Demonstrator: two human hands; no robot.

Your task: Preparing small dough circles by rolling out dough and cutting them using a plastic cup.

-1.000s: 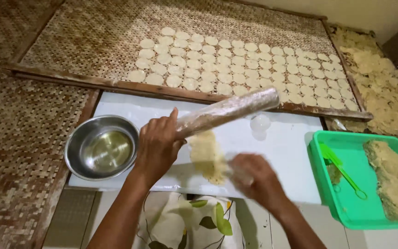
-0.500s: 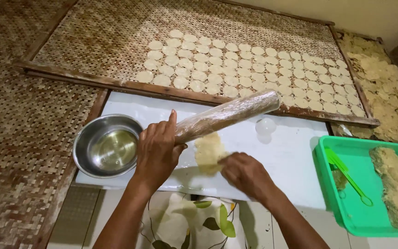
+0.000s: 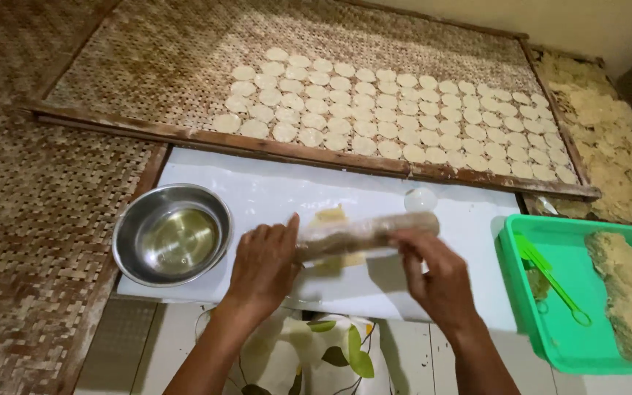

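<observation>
Both hands are flat on a plastic-wrapped rolling pin [image 3: 363,234], left hand [image 3: 263,265] pressing one end with fingers spread, right hand [image 3: 440,278] palming the other. It's lying across a yellowish strip of dough [image 3: 330,216] around the middle of the white sheet [image 3: 272,192]. Steel bowl [image 3: 172,234] sits at the sheet's left edge, green tray [image 3: 561,292] off its right edge, and rows of dough rounds [image 3: 374,121] dry on the woven rack [image 3: 148,66] along the far edge.
</observation>
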